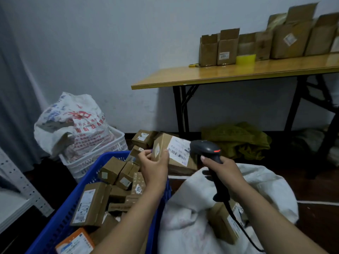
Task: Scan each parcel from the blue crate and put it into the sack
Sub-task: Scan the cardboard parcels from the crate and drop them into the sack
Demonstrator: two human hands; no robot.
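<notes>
Left hand [156,165]: thumb and curled fingers pinch the near edge of a brown parcel [165,142], raised just past the far end of the blue crate.
Right hand [224,167]: wrapped round the grip of a black scanner [205,148], above the sack.
Scanner head: just beside the parcel's white label [178,151], red light lit on top. Beam on the barcode not discernible.
Step in hand: scan of this parcel, by the look of it. Drop into the sack not yet done.
Sack [271,187]: white, mouth open, touching the crate's right side, under the right forearm. One labelled box [224,224] visible inside; more possibly hidden under the folds.
Blue crate [60,222]: many parcels [91,204] left, piled loosely, mostly brown boxes, plus an orange-edged packet [75,242] at the near corner.
Progress: early to middle, judging by the crate's load against the little seen in the sack. Most of the work probably remains.
Floor beyond the crate: further brown boxes [144,137]. Part of the job or not, unclear.
Left rear: white basket [86,164] holding a printed bag [73,125].
Right rear: table [238,74] carrying opened cartons [227,46]; green cloth [236,140] heaped on the floor beneath.
</notes>
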